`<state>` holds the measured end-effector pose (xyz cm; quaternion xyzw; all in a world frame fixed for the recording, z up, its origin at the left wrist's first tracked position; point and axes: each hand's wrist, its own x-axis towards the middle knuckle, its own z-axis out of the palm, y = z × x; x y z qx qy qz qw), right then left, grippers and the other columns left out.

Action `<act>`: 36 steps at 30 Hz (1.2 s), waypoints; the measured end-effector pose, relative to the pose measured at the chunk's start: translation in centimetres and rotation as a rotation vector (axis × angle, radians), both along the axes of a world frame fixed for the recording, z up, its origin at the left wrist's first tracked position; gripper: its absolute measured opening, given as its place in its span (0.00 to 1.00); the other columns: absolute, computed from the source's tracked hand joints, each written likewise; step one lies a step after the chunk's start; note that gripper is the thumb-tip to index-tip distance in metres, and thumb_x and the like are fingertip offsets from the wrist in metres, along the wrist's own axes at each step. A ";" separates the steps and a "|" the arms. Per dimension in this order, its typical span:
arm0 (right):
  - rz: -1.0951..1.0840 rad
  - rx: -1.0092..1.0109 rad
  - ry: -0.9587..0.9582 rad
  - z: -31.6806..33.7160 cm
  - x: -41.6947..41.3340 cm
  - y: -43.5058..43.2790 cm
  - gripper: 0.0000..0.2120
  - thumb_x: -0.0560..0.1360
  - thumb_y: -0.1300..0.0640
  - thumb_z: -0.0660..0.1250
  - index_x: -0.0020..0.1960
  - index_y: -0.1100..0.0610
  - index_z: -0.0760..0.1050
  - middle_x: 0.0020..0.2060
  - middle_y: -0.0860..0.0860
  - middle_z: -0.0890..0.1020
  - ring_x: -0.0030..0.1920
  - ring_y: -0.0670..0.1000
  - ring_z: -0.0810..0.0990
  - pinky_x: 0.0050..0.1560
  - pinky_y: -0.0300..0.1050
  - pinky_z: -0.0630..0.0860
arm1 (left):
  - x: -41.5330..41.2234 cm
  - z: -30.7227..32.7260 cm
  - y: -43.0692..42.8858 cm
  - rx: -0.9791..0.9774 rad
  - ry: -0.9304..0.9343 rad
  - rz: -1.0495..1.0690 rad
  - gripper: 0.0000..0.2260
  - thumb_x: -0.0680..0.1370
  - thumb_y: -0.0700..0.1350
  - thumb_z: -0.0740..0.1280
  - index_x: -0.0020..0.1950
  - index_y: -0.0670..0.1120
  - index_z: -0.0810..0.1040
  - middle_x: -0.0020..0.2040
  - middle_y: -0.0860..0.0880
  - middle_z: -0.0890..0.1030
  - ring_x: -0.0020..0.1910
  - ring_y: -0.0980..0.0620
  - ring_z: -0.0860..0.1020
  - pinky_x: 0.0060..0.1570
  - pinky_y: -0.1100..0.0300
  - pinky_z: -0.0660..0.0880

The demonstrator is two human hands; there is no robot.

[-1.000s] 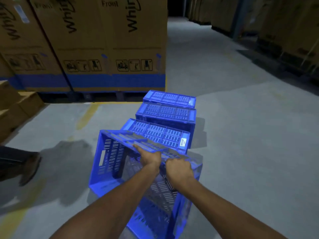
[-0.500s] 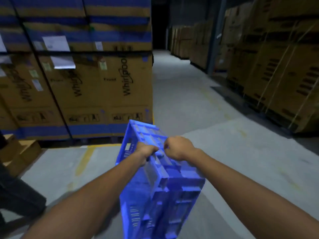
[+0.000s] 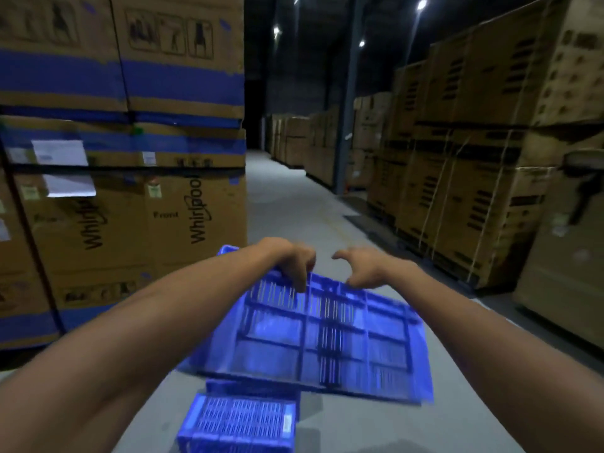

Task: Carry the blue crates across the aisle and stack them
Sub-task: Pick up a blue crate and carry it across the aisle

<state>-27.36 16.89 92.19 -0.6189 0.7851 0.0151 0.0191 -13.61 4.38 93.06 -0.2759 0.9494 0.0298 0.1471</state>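
Below my forearms an upturned blue crate (image 3: 240,423) sits on the concrete floor (image 3: 294,204). Above it I carry a slatted blue crate (image 3: 327,335) base-up, level, so it nests when set down. My left hand (image 3: 294,266) hooks its far rim; my right hand (image 3: 362,273) curls half-open beside it. Whirlpool cartons (image 3: 137,223) flank the aisle beyond.

A blue slatted crate (image 3: 323,335) is held aloft, underside up and tilted, above another blue crate (image 3: 240,420) on the floor.
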 end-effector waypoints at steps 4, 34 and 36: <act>-0.118 0.006 -0.182 -2.6 -2.5 2.8 0.34 0.72 0.39 0.71 0.73 0.53 0.69 0.68 0.54 0.75 0.66 0.55 0.73 0.63 0.44 0.69 | -3.3 2.5 2.5 0.010 0.000 -0.163 0.14 0.67 0.40 0.79 0.49 0.43 0.80 0.37 0.48 0.78 0.32 0.52 0.72 0.30 0.62 0.69; -0.568 -0.558 -0.330 5.5 -35.4 21.1 0.21 0.64 0.37 0.76 0.44 0.53 0.81 0.37 0.50 0.85 0.39 0.50 0.84 0.46 0.55 0.82 | -40.8 14.1 17.5 -0.271 0.171 -0.543 0.21 0.69 0.48 0.76 0.60 0.49 0.75 0.47 0.52 0.78 0.42 0.51 0.77 0.37 0.59 0.71; -0.624 -0.542 -0.161 5.7 -37.0 21.9 0.23 0.62 0.33 0.74 0.44 0.51 0.80 0.37 0.48 0.83 0.38 0.50 0.83 0.43 0.52 0.81 | -43.4 11.6 19.8 -0.308 0.179 -0.652 0.24 0.67 0.50 0.79 0.59 0.48 0.75 0.47 0.52 0.76 0.43 0.50 0.75 0.38 0.59 0.69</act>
